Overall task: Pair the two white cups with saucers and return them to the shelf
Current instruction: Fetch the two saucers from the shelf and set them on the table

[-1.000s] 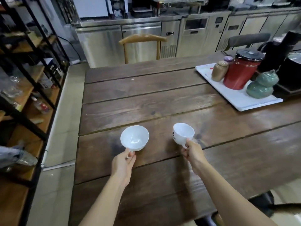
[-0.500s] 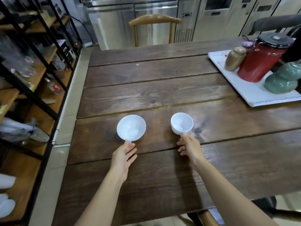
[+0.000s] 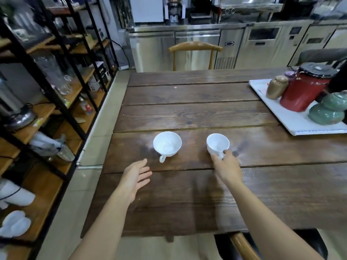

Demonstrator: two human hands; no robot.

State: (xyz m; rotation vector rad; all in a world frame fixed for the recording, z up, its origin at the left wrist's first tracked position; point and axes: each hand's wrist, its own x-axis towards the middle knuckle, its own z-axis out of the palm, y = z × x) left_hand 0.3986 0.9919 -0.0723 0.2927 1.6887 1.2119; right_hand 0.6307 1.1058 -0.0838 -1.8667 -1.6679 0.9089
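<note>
Two white cups stand upright on the dark wooden table point(image 3: 187, 113). The wider left cup point(image 3: 167, 143) has its handle turned toward me. My left hand point(image 3: 136, 177) hovers just below and left of it, fingers spread, touching nothing. The narrower right cup point(image 3: 217, 145) has my right hand point(image 3: 226, 167) at its near side, fingertips touching its handle; the hand is blurred, so the grip is unclear. White dishes point(image 3: 15, 224), possibly saucers, lie on a low board of the shelf point(image 3: 62, 109) at the left.
A white tray point(image 3: 300, 124) at the table's right carries a red canister point(image 3: 306, 89), a bronze jar point(image 3: 277, 87) and a green gourd-shaped jar point(image 3: 330, 109). A wooden chair point(image 3: 195, 47) stands at the far end. The shelf holds glassware. Steel counters line the back wall.
Both cups went from lifted and tilted to standing on the table. My left hand has let go of the left cup's handle and pulled back, open. The view has tilted up.
</note>
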